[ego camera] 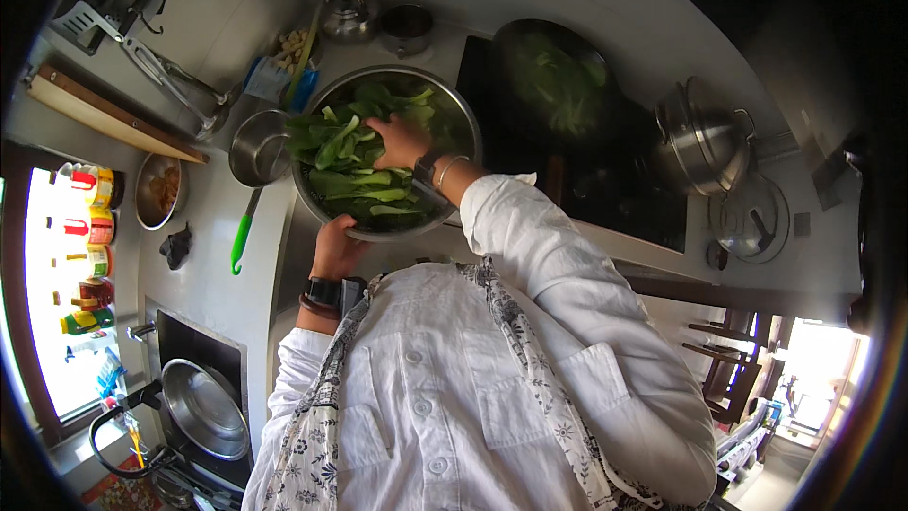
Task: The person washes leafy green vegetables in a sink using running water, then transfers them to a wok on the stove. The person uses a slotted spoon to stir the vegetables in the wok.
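Note:
Before me is a large stainless steel basin (472, 121) heaped with leafy greens (344, 149) that have pale stems. My left hand (340, 248) grips the basin's near rim, low on its left side. Deep among the leaves lies my right hand (402, 143), fingers spread over the greens; the fingertips are partly hidden, so a firm hold on leaves cannot be made out. To the right, a dark wok (507, 35) on the black cooktop (624, 206) holds more greens (560, 81), blurred as if by steam.
Left of the basin lies a saucepan (259, 149) with a green-tipped handle. A kettle (347, 14) and a small dark pot (406, 25) stand behind. A steel steamer pot (709, 138) and a glass lid (752, 220) sit at right. The sink holds a metal bowl (206, 404).

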Available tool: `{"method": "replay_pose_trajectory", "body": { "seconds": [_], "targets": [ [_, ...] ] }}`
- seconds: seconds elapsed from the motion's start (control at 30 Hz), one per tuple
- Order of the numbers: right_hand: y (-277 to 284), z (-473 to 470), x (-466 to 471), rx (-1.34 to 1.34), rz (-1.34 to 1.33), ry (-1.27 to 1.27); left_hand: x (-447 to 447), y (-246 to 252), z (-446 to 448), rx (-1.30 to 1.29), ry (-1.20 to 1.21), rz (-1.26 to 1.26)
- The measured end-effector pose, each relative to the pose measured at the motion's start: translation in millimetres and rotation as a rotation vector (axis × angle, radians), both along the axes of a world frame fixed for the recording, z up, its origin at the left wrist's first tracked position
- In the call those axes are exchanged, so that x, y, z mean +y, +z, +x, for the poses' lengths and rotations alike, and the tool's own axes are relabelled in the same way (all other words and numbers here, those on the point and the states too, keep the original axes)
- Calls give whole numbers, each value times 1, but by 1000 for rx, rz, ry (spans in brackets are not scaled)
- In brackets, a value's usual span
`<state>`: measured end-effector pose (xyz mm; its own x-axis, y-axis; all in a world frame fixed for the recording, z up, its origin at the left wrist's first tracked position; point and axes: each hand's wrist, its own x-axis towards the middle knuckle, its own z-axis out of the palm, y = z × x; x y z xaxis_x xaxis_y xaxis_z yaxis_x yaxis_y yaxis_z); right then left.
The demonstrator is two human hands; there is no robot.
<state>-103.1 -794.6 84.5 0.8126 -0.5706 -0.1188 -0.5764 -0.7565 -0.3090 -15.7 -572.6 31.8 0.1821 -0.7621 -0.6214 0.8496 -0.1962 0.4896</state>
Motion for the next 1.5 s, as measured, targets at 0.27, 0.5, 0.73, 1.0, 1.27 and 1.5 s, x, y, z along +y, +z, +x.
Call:
{"method": "replay_pose_trajectory", "body": {
  "seconds": [0.27, 0.5, 0.73, 1.0, 1.27, 1.5],
  "targets": [
    [28, -21, -11, -329, -42, 44, 24, 28, -16, -68, 93, -43],
    [63, -44, -18, -606, 144, -137, 31, 21, -24, -40, 116, -108],
    [91, -95, -49, -864, 416, -404, 32, 33, -33, 33, 106, -151],
    [163, -222, -143, -875, 94, -511, 41, 24, -34, -19, 106, -110],
    [88, -249, -202, -399, -226, -312, 58, 1, -47, 16, 232, -57],
    [89, -278, -209, -267, -128, -338, 74, -9, -67, 35, 320, -39]
  ]
}}
